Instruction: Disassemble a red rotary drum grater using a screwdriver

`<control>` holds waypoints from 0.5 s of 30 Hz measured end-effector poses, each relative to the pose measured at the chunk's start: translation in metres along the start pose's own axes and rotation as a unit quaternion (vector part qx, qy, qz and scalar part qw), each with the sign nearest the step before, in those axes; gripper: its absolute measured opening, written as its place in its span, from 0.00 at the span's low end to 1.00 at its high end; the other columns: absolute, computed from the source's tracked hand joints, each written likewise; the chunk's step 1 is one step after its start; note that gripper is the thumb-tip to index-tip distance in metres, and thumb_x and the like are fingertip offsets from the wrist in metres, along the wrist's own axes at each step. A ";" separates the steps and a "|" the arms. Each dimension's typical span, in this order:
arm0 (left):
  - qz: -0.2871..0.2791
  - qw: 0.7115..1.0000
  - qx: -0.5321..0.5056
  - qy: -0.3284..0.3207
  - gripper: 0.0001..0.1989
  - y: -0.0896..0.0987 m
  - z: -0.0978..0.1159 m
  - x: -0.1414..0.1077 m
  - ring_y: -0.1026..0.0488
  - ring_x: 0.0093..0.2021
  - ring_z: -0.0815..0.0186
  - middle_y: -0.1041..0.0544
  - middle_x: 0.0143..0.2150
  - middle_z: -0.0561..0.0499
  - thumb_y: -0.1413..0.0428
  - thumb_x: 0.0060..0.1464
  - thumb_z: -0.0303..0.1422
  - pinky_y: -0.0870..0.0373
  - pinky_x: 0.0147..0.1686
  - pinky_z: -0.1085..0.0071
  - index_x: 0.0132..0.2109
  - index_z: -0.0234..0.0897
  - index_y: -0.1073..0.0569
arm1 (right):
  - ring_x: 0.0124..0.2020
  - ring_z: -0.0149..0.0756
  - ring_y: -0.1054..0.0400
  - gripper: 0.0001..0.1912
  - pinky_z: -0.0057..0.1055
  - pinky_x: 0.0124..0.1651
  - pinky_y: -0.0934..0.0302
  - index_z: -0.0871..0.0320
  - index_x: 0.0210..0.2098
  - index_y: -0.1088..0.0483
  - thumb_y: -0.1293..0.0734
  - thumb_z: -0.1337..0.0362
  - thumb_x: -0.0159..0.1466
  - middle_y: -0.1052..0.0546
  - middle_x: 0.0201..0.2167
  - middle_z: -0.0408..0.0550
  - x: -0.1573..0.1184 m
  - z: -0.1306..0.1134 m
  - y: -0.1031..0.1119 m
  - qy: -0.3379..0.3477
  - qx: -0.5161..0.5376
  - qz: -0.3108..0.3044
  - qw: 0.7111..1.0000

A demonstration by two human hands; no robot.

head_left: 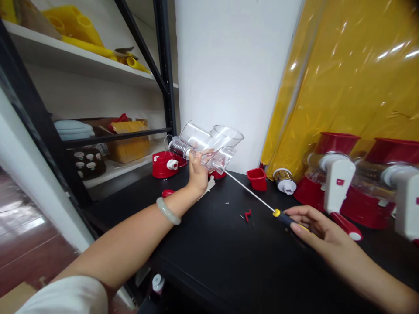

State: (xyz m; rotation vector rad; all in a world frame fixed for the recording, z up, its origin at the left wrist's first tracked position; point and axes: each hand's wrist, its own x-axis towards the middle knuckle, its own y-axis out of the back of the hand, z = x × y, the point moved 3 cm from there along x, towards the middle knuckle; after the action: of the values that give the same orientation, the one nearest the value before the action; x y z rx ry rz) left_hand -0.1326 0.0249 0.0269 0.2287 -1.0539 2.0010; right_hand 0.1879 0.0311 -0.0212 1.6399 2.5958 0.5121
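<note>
My left hand [198,172], with a pale bangle on the wrist, grips a clear plastic housing [225,137] above the back of the black table. A metal drum grater [178,147] lies close to that hand, at the housing's left end. My right hand [312,226] holds the dark and yellow handle of a long screwdriver [250,192]. The screwdriver's shaft slants up to the left, and its tip is at the lower right part of the housing; whether it touches a screw cannot be made out.
On the black table [209,244] are a red base [164,165], a red square cup [257,179], another drum grater [284,181] and a small red part [248,215]. Two red-and-white crank graters [337,174] stand right. A shelf rack [81,52] is left.
</note>
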 end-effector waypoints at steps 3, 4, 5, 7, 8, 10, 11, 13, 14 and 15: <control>-0.007 1.000 0.008 -0.003 0.30 0.000 -0.001 0.000 0.21 0.46 0.52 0.22 0.43 0.45 0.47 0.56 0.54 0.22 0.41 0.54 0.60 0.44 0.39 | 0.35 0.37 0.30 0.30 0.23 0.23 0.36 0.52 0.44 0.28 0.22 0.44 0.48 0.28 0.36 0.46 -0.001 0.003 0.002 0.017 -0.026 0.033 0.999; -0.009 1.000 0.009 -0.004 0.30 0.000 -0.001 0.000 0.21 0.46 0.51 0.23 0.43 0.45 0.47 0.56 0.54 0.22 0.42 0.53 0.59 0.43 0.39 | 0.34 0.36 0.31 0.30 0.22 0.21 0.38 0.51 0.44 0.29 0.21 0.45 0.49 0.29 0.35 0.45 -0.001 0.004 0.002 0.017 -0.027 0.035 0.999; -0.009 1.000 0.010 -0.004 0.31 0.001 -0.001 -0.001 0.21 0.46 0.51 0.23 0.43 0.44 0.47 0.55 0.55 0.22 0.42 0.53 0.59 0.43 0.38 | 0.33 0.35 0.31 0.29 0.21 0.21 0.39 0.51 0.45 0.29 0.22 0.46 0.49 0.29 0.34 0.44 -0.001 0.004 0.003 0.017 -0.023 0.031 0.999; -0.008 1.000 0.011 -0.005 0.31 0.000 -0.001 -0.001 0.21 0.46 0.51 0.23 0.44 0.44 0.46 0.54 0.55 0.22 0.41 0.52 0.59 0.43 0.38 | 0.34 0.35 0.31 0.27 0.22 0.25 0.36 0.52 0.45 0.28 0.24 0.44 0.53 0.27 0.35 0.45 0.000 0.004 0.003 0.002 -0.007 -0.004 1.000; -0.007 1.000 0.011 -0.007 0.32 0.000 -0.001 -0.001 0.22 0.46 0.51 0.23 0.43 0.44 0.46 0.54 0.56 0.22 0.41 0.53 0.58 0.43 0.38 | 0.35 0.36 0.30 0.26 0.24 0.27 0.34 0.52 0.46 0.27 0.26 0.42 0.56 0.26 0.36 0.47 0.000 0.003 0.002 -0.016 0.004 -0.029 0.999; -0.008 1.000 0.010 -0.006 0.32 0.000 0.000 -0.001 0.22 0.45 0.52 0.24 0.43 0.45 0.46 0.53 0.56 0.22 0.40 0.53 0.58 0.43 0.38 | 0.35 0.38 0.28 0.28 0.29 0.31 0.32 0.53 0.46 0.26 0.31 0.38 0.59 0.22 0.38 0.50 -0.001 0.002 0.001 -0.054 0.014 -0.076 0.996; -0.009 1.000 0.008 -0.005 0.32 0.000 0.000 -0.001 0.22 0.44 0.52 0.24 0.42 0.46 0.46 0.53 0.56 0.22 0.40 0.54 0.58 0.43 0.39 | 0.36 0.40 0.27 0.28 0.30 0.33 0.31 0.54 0.46 0.25 0.32 0.37 0.60 0.21 0.38 0.51 -0.001 0.001 0.000 -0.064 0.009 -0.089 0.994; -0.011 1.000 0.005 -0.004 0.31 -0.001 0.000 -0.001 0.22 0.44 0.52 0.24 0.42 0.46 0.46 0.53 0.55 0.23 0.41 0.54 0.58 0.44 0.39 | 0.37 0.42 0.25 0.28 0.32 0.36 0.31 0.55 0.42 0.23 0.32 0.37 0.59 0.19 0.37 0.52 -0.001 -0.002 -0.001 -0.055 -0.014 -0.090 0.994; -0.013 1.000 0.004 -0.004 0.31 -0.001 0.000 -0.001 0.22 0.45 0.53 0.24 0.42 0.46 0.46 0.54 0.55 0.23 0.41 0.54 0.58 0.44 0.39 | 0.37 0.42 0.25 0.27 0.32 0.37 0.30 0.55 0.41 0.22 0.30 0.38 0.58 0.19 0.35 0.51 -0.001 -0.004 -0.002 -0.040 -0.030 -0.083 0.995; -0.015 1.000 0.003 -0.003 0.30 0.000 0.000 -0.001 0.22 0.45 0.53 0.23 0.42 0.46 0.46 0.54 0.54 0.23 0.42 0.54 0.58 0.44 0.38 | 0.36 0.42 0.25 0.26 0.33 0.39 0.30 0.55 0.40 0.22 0.29 0.39 0.57 0.19 0.34 0.51 -0.001 -0.005 -0.002 -0.021 -0.046 -0.071 0.996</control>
State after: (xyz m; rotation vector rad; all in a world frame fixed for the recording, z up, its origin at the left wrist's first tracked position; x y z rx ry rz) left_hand -0.1315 0.0242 0.0264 0.2522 -1.0419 1.9791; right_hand 0.1850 0.0283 -0.0169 1.4115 2.5913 0.5725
